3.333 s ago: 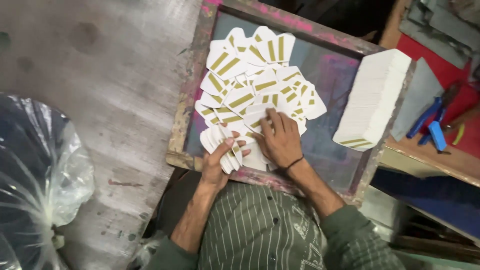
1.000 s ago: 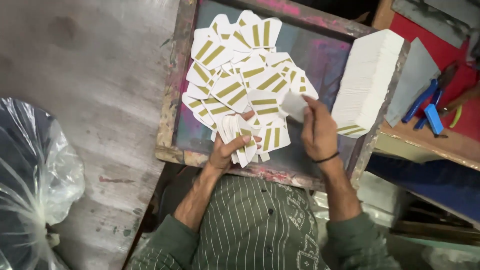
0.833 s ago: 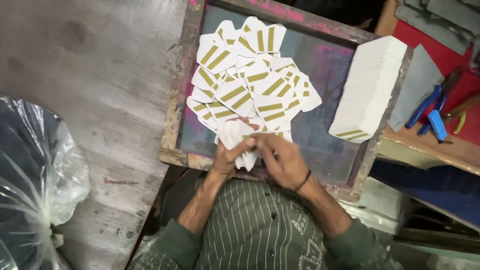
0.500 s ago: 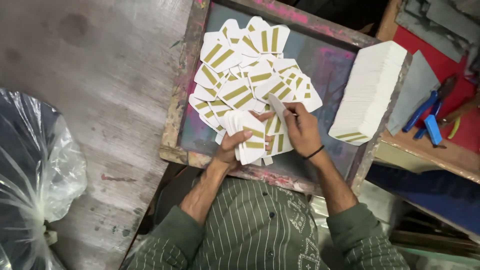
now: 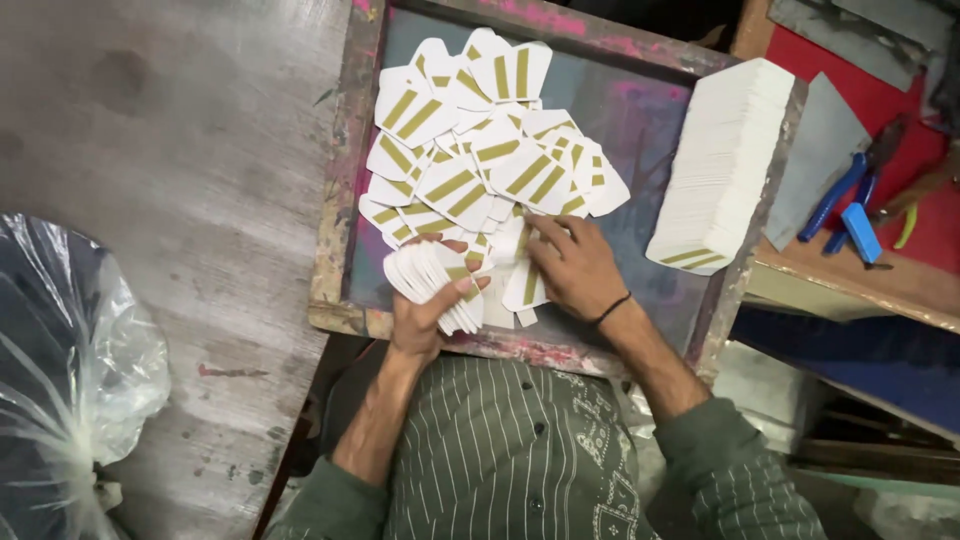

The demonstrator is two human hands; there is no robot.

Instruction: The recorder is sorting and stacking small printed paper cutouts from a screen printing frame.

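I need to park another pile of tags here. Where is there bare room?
Free: the grey screen between the spread tags and the tall white stack, and the worn tabletop left of the wooden frame. Crowded: around both hands and the frame's upper left.

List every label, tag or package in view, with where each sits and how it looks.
Loose tags: spread over the wooden-framed screen, white with clipped corners and gold stripes.
Fanned tags: in the left hand, white.
Single tag: under the right hand, white with one gold stripe.
Stacked tags: at the frame's right edge, a tall white block, its end tag gold-striped.
Plastic bag: lower left, clear, crinkled.
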